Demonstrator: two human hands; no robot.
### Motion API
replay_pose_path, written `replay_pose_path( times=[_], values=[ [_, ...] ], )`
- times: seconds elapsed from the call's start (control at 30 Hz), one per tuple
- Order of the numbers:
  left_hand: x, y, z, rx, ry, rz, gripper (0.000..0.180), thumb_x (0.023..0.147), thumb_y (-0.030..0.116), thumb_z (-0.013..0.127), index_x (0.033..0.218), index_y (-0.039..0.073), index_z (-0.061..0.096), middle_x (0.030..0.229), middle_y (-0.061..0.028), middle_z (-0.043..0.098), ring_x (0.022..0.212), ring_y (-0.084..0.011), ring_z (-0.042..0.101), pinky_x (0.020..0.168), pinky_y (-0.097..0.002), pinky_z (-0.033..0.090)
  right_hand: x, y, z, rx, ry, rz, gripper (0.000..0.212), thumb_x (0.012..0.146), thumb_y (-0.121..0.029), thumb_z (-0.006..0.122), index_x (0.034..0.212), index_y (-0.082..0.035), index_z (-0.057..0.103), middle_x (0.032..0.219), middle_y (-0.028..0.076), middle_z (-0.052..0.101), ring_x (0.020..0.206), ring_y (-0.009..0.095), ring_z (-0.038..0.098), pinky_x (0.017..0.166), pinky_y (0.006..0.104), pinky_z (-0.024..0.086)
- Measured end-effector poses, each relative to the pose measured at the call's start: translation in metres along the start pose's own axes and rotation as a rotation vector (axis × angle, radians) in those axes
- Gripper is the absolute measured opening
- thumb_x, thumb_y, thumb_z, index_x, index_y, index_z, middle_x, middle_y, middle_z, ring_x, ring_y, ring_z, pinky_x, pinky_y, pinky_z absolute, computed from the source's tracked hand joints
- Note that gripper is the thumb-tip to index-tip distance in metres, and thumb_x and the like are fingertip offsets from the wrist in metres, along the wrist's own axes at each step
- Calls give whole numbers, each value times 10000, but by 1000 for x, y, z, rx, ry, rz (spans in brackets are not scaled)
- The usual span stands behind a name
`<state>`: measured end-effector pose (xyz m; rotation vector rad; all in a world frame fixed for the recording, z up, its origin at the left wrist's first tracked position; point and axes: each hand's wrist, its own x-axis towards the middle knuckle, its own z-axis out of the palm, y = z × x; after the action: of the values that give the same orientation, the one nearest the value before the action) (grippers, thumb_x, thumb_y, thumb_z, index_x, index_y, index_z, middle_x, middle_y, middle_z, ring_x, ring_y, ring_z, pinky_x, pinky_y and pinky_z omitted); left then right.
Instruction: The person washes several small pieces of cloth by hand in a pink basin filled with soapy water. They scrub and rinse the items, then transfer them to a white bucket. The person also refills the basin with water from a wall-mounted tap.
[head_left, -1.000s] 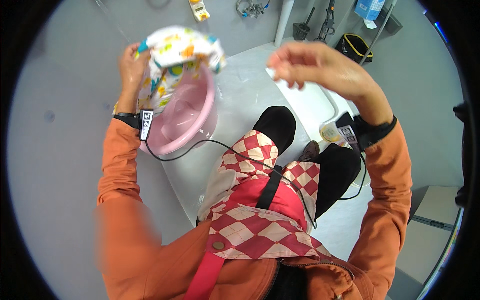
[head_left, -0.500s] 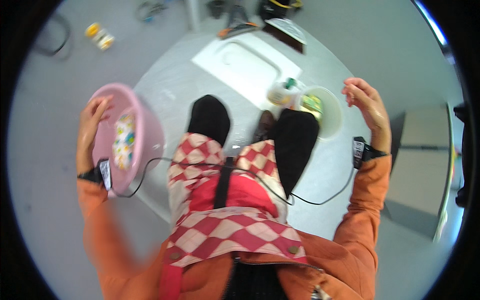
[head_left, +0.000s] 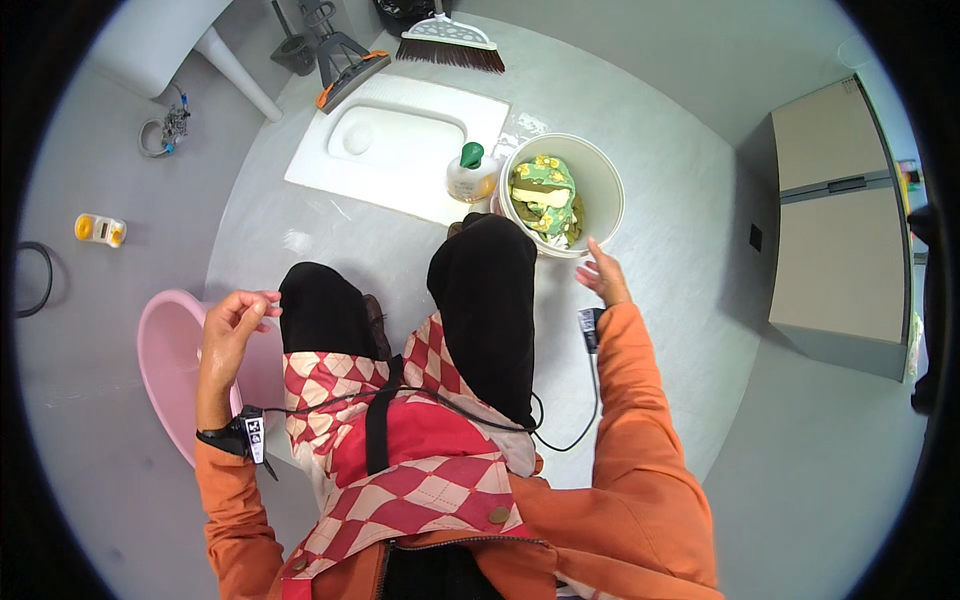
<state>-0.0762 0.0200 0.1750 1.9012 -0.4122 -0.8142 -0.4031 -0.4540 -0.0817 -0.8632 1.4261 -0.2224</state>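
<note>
My left hand (head_left: 236, 322) hangs by the inner rim of a pink basin (head_left: 165, 365), its fingers loosely bent and apart with nothing between them. My right hand (head_left: 605, 275) is close to the near rim of a white bucket (head_left: 612, 190), open and holding nothing; contact with the rim I cannot tell. Inside the bucket lies a crumpled green and yellow patterned cloth (head_left: 545, 195). A pump bottle with a green top (head_left: 472, 178) stands beside the bucket. What lies in the basin is mostly hidden by my left arm.
A white squat toilet (head_left: 400, 145) is set in the floor ahead. Behind it are a broom (head_left: 450, 45) and a grey and orange floor squeegee (head_left: 350, 75). A yellow and white container (head_left: 100, 230) lies at left, and a beige cabinet (head_left: 845, 220) stands at right. A black cable (head_left: 470, 410) joins my wrists.
My view has swung right. My right hand has come inward and down to the bucket's near rim. My left hand has moved off the basin's inside toward my knee.
</note>
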Motion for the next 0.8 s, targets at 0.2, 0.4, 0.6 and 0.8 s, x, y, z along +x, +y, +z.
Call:
replay_pose_path(
  times=[0.2,0.4,0.6,0.8],
  values=[
    [-4,-1,1,38,31,-62,169,906,208,544,907,44,586,1036,-101,634,842,-137,610,688,-255,449,27,31,52,226,55,-81,338,794,-245,598,930,61,548,795,158,574,615,240,573,510,322,542],
    [-16,-14,-17,33,69,-82,181,907,233,544,941,58,579,1040,-88,633,846,-136,607,684,-254,450,0,60,-18,62,89,-31,263,756,-106,517,898,114,540,729,160,604,480,215,576,403,295,523],
    [-14,-27,-18,24,127,-186,187,908,249,544,945,70,580,1051,-84,629,840,-129,609,682,-256,453,-61,81,-109,-596,352,-115,431,734,-136,617,1087,79,494,958,195,568,827,294,588,654,366,533],
    [3,-22,-7,46,72,-135,192,905,252,548,953,68,576,1054,-95,629,841,-125,609,684,-258,456,-60,42,-58,-1222,342,-504,930,614,-290,803,1366,-113,284,1289,212,402,1151,391,405,947,471,384]
  ],
)
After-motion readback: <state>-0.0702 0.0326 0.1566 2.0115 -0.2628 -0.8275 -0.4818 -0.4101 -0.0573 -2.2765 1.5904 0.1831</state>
